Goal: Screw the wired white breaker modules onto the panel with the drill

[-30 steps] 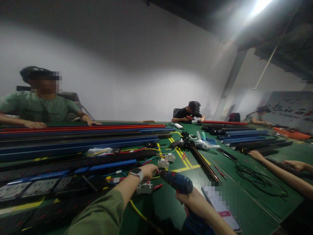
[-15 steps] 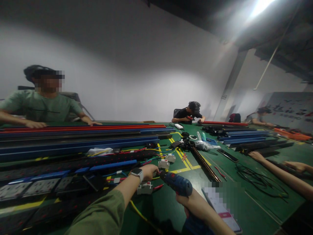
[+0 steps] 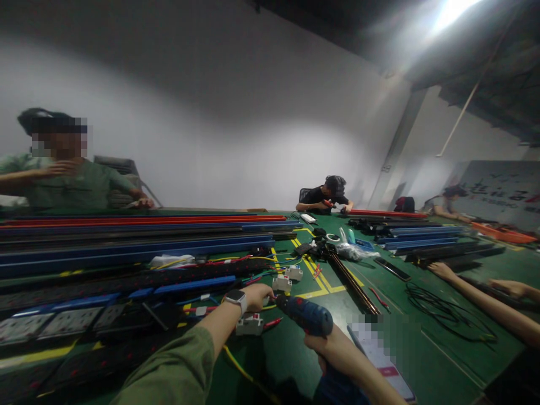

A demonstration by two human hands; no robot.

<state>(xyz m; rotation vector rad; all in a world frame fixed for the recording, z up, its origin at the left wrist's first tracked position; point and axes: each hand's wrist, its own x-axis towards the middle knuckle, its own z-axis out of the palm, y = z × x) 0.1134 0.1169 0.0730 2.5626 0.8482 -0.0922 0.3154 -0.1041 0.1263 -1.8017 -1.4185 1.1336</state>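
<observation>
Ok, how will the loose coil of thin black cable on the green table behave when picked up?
The black cable looks floppy, as its loops lie slack and uneven. It may tangle when lifted, since the strands overlap. It is probably light, being so thin.

You can read no lettering with certainty: the large dark and red characters (image 3: pixel 481 189) on the far wall panel (image 3: pixel 517 170) to your right are too blurred to make out.

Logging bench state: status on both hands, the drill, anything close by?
Right hand: shut around blue drill. Left hand: at drill's front end, grip unclear. White module close by left hand.
</observation>
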